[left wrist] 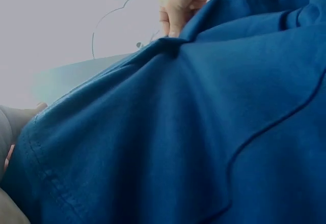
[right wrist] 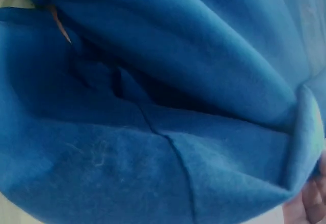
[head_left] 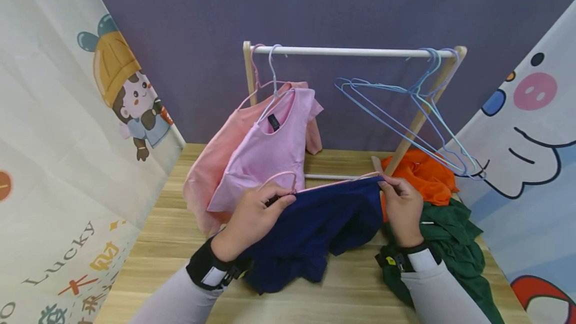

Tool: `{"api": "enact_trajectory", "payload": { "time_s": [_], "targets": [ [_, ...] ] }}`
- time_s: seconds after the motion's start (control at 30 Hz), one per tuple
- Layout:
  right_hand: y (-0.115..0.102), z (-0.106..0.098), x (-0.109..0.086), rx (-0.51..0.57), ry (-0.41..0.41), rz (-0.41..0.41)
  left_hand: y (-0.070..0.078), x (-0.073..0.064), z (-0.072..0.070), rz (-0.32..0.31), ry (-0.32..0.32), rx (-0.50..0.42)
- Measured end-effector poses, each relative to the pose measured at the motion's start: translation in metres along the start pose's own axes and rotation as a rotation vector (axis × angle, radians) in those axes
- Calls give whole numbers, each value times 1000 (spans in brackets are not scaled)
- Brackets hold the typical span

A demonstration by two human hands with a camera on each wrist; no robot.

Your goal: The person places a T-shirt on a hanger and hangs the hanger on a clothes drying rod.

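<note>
You have the navy garment [head_left: 315, 224] stretched between your hands, in front of the rack's white rail [head_left: 351, 52] and above the wooden surface [head_left: 355, 289]. Your left hand [head_left: 254, 216] pinches its upper edge close to the pink hanger [head_left: 324, 184]'s hook, thumb and fingers closed on it; your right hand [head_left: 402, 206] pinches the far corner the same way. Gripping both ends probably keeps that edge taut along the hanger while the cloth drops in folds below. The pink garments [head_left: 274, 139] hang at the rail's left and the blue hangers [head_left: 409, 109] at its right, which seems to leave you working room between. Only the head view shows the hook and rack; whether the cloth's lower edge touches the surface, you can't tell there. The left wrist view adds a stitched hem and fingers at the cloth's far edge; the right wrist view looks into a dark fold with a seam below.
</note>
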State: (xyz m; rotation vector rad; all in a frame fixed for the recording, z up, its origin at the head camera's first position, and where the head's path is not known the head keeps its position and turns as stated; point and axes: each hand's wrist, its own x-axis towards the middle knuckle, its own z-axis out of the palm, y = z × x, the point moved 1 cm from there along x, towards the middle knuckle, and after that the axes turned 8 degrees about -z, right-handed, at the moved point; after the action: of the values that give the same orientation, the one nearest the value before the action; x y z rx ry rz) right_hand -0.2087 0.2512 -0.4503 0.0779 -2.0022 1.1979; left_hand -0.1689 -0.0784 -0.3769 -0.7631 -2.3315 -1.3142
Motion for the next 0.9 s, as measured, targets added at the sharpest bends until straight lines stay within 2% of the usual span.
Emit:
{"api": "enact_trajectory", "payload": {
  "time_s": [0.2,0.37,0.43,0.57,0.73,0.8,0.9],
  "targets": [
    [2,-6,8,-37,35,-9,5,-7,3,43,-72,27],
    [0,-8,13,-5,8,-56,7,-13,8,-6,-142,-10],
    [-4,-9,14,69,-33,-111,8,-14,9,-14,-151,-25],
    [-23,-14,14,212,-140,-248,12,-16,12,44,-160,-22],
    [-51,-14,8,249,-350,-461,14,-19,23,91,-215,14],
    [-58,-10,5,272,-427,-528,13,-19,29,86,-226,25],
    [-63,-4,1,273,-485,-586,12,-16,35,56,-202,14]
  ]
}}
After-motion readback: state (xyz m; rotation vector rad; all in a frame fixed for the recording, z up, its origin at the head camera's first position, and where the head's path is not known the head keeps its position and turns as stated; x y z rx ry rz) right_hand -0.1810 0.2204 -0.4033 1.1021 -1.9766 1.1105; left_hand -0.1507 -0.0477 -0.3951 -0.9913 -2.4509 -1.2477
